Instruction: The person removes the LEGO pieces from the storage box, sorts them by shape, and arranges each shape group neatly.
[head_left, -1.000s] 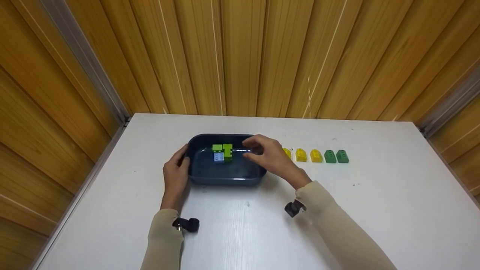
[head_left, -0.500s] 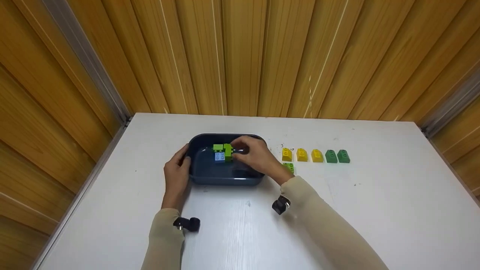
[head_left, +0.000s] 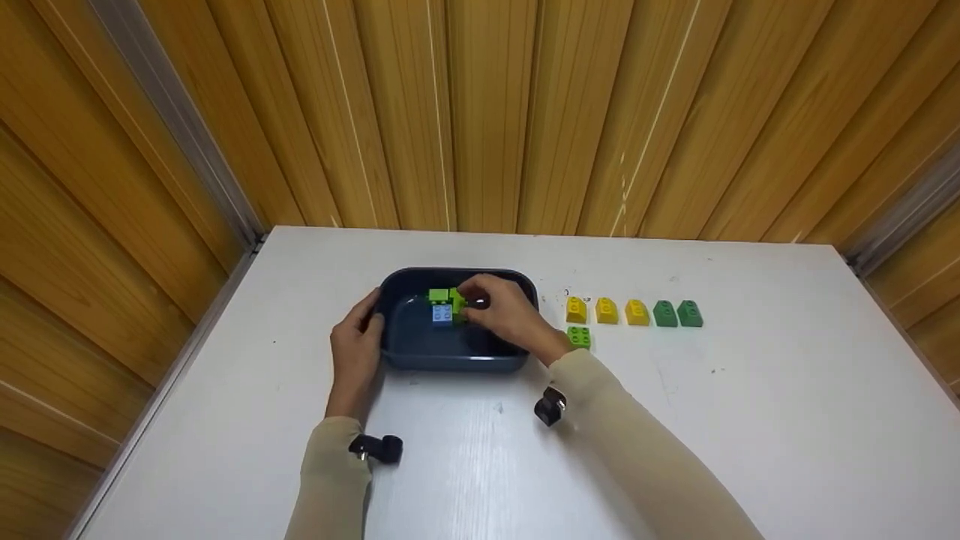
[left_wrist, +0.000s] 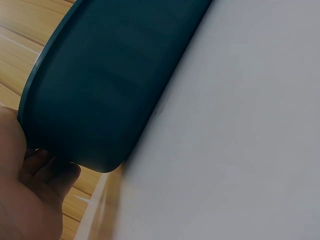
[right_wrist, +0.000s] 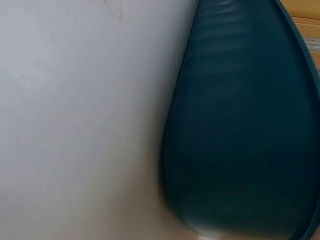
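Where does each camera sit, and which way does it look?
Head: on the head, looking forward and down at the tray, blue brick and table; left hand, right hand and sleeves show.
Left wrist: on that wrist, facing the tray's outside; left hand shows.
Right wrist: likewise, facing the tray's outside; perhaps a sliver of hand.
Wrist views share tray and table.

- Site: lab-like, booth-style setting; building type cannot be told.
- Walls: ribbed wood-grain panels [head_left: 487,112] on three sides.
- Frame: grey metal posts [head_left: 176,105] at both far corners.
- Surface: plain white counter [head_left: 465,465], lightly marked.
- Instruments: black devices [head_left: 381,448] worn at both sleeve cuffs [head_left: 332,433].
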